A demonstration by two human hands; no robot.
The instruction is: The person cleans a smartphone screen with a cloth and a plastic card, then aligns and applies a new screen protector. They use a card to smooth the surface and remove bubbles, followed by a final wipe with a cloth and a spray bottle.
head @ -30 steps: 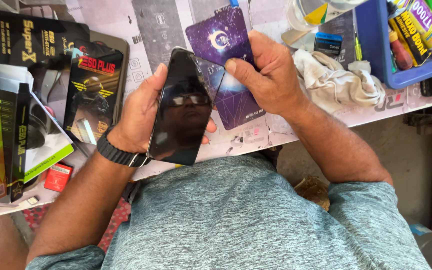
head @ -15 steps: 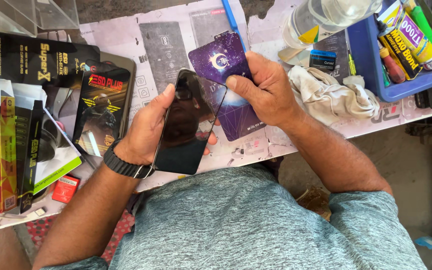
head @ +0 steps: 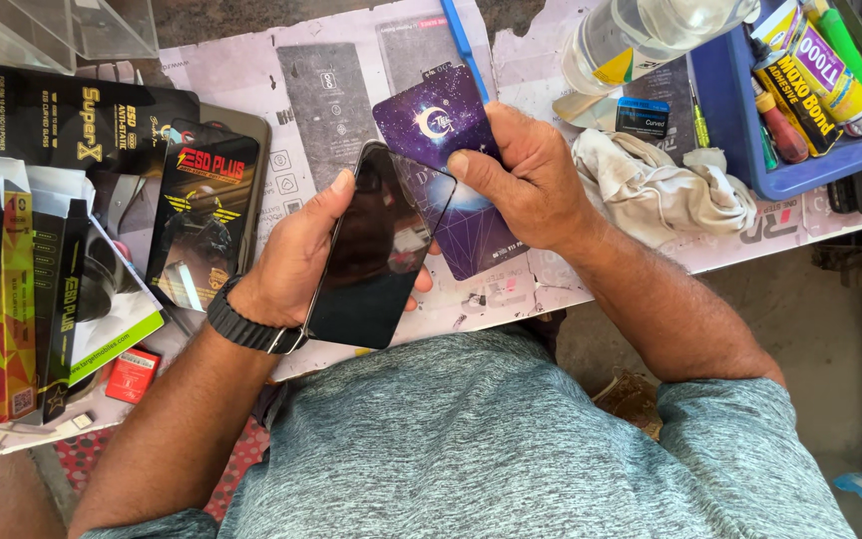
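Observation:
My left hand (head: 296,255) grips a black smartphone (head: 376,255), dark screen facing up, tilted over the near edge of the worktable. A black watch sits on that wrist. My right hand (head: 526,180) holds a purple card-like packet (head: 431,120) with a moon design, its thumb pressing near the phone's upper right edge. The packet lies partly behind the phone and reaches down to the table.
Black and yellow screen-protector boxes (head: 22,299) are stacked at the left. A white cloth (head: 660,190) lies right of my hand. A blue tray (head: 800,160) with glue tubes and a clear bottle (head: 641,35) stand at the back right. A blue tool (head: 463,45) lies on the paper-covered table (head: 541,284).
The view has shifted slightly. Both hands with phone and packet stay together, the phone tilting a little more upright in my left hand.

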